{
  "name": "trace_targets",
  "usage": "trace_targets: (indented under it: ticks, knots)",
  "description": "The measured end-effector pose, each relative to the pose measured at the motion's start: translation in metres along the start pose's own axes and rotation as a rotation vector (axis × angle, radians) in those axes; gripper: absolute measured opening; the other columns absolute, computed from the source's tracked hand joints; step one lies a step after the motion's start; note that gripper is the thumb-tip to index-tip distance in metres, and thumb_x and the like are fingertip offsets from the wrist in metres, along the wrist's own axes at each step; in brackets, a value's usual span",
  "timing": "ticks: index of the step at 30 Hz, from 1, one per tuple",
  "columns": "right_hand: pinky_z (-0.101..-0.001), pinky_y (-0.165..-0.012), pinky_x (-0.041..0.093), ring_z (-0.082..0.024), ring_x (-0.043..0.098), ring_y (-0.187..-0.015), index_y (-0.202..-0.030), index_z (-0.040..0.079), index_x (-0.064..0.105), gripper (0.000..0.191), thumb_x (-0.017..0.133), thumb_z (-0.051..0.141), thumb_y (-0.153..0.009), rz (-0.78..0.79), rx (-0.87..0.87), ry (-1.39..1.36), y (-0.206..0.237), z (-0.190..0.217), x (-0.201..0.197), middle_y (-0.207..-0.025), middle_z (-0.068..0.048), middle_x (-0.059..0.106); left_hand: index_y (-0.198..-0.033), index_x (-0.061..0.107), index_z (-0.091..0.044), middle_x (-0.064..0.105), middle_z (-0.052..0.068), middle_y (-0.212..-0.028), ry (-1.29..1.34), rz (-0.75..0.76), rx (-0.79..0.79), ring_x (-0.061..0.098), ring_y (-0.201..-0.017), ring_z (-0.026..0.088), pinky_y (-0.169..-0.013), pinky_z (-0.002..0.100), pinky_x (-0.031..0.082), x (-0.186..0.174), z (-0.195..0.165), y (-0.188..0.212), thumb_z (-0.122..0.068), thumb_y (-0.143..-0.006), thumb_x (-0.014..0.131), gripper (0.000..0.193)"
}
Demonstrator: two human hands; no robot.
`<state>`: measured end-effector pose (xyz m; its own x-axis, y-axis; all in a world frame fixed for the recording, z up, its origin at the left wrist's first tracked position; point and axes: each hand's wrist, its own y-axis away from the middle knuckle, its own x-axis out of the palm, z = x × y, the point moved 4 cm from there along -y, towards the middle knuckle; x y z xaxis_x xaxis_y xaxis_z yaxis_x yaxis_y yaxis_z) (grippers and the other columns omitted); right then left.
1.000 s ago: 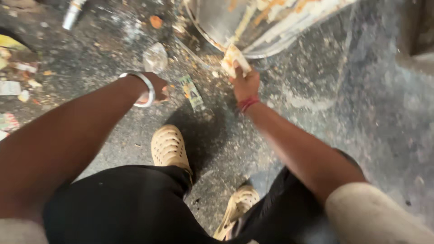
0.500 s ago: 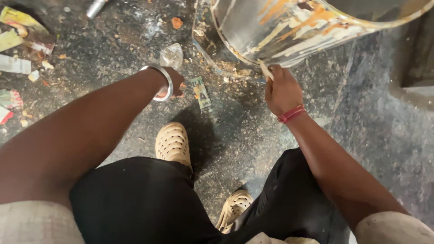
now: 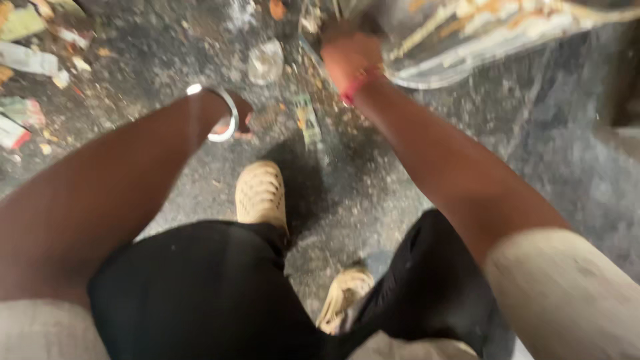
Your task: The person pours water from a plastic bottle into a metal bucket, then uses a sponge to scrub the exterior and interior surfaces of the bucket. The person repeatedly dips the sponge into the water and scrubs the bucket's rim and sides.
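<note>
**Reaching to the rim of the metal drum over a littered floor**

I see my right hand (image 3: 350, 57) raised to the lower edge of the large metal drum (image 3: 480, 40), which is streaked with orange and pale residue. The fingers curl toward the rim, but motion blur prevents me from confirming whether they grip anything; I cannot tell its state. A red band sits on that wrist.

My left hand (image 3: 233, 113) hangs low above the floor (image 3: 507, 140), a silver bangle (image 3: 217, 110) on the wrist. Most of the hand is hidden behind the wrist, so its closure is also undetermined. The nearest item is a flattened printed wrapper (image 3: 305, 120), lying just beyond it.

Procedure note, as my judgement: work at the rim goes best with a steady stance and the head held still, since blur degrades every detail here.

Limits of view: the drum's upper part is cut off. Scattered wrappers (image 3: 27, 60) at left are indistinct. A round clear object (image 3: 265, 61) cannot be identified.
</note>
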<state>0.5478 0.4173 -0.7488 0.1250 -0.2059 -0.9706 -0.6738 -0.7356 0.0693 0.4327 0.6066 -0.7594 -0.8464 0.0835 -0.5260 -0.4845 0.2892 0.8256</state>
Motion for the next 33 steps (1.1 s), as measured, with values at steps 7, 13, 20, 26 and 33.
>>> trace_targets:
  ticks: [7,13,20,26,33]
  knots:
    - [-0.043,-0.059,0.058,-0.03,0.073,-0.073,-0.109,0.002,0.07,0.021,0.062,0.01,-0.091,-0.02,0.049,-0.005,0.073,-0.035,-0.013,-0.092,-0.016,0.074,-0.12,0.072,-0.007,0.077,0.018,-0.117,0.098,-0.036,0.022,0.072,-0.112,0.035,-0.097,0.048,0.054,-0.005,-0.01,0.0,-0.046,-0.097,0.063,0.046]
    - [-0.0509,-0.076,0.056,-0.041,0.073,-0.088,-0.113,0.004,0.073,0.022,0.06,0.015,-0.099,-0.163,0.306,-0.686,0.143,-0.086,-0.011,-0.1,-0.019,0.075,-0.12,0.076,-0.007,0.075,0.018,-0.123,-0.019,0.005,-0.034,0.07,-0.116,0.036,-0.1,0.048,0.053,-0.006,0.007,0.006,-0.046,-0.1,0.062,0.046]
    - [-0.0499,-0.081,0.055,-0.043,0.071,-0.09,-0.113,-0.001,0.071,0.031,0.071,0.025,-0.096,-0.442,0.726,-0.715,0.123,-0.056,0.016,-0.097,-0.024,0.074,-0.12,0.071,-0.009,0.072,0.018,-0.12,0.021,-0.06,-0.038,0.069,-0.113,0.037,-0.097,0.05,0.052,-0.023,0.004,0.0,-0.044,-0.099,0.062,0.042]
    - [-0.047,-0.084,0.057,-0.039,0.074,-0.093,-0.106,0.001,0.074,0.031,0.068,0.028,-0.09,-0.485,1.101,-0.929,0.07,-0.024,0.032,-0.095,-0.022,0.076,-0.116,0.072,-0.009,0.073,0.017,-0.116,0.02,-0.038,0.063,0.069,-0.111,0.036,-0.095,0.05,0.052,-0.009,-0.019,-0.009,-0.046,-0.096,0.064,0.042]
    - [-0.0435,-0.077,0.061,-0.037,0.078,-0.091,-0.109,-0.004,0.072,0.042,0.07,0.033,-0.091,-0.509,1.392,-1.117,0.088,-0.019,0.027,-0.104,-0.024,0.077,-0.112,0.072,-0.01,0.074,0.016,-0.112,-0.008,-0.044,0.099,0.069,-0.108,0.036,-0.093,0.05,0.053,-0.014,-0.022,-0.002,-0.047,-0.093,0.067,0.042]
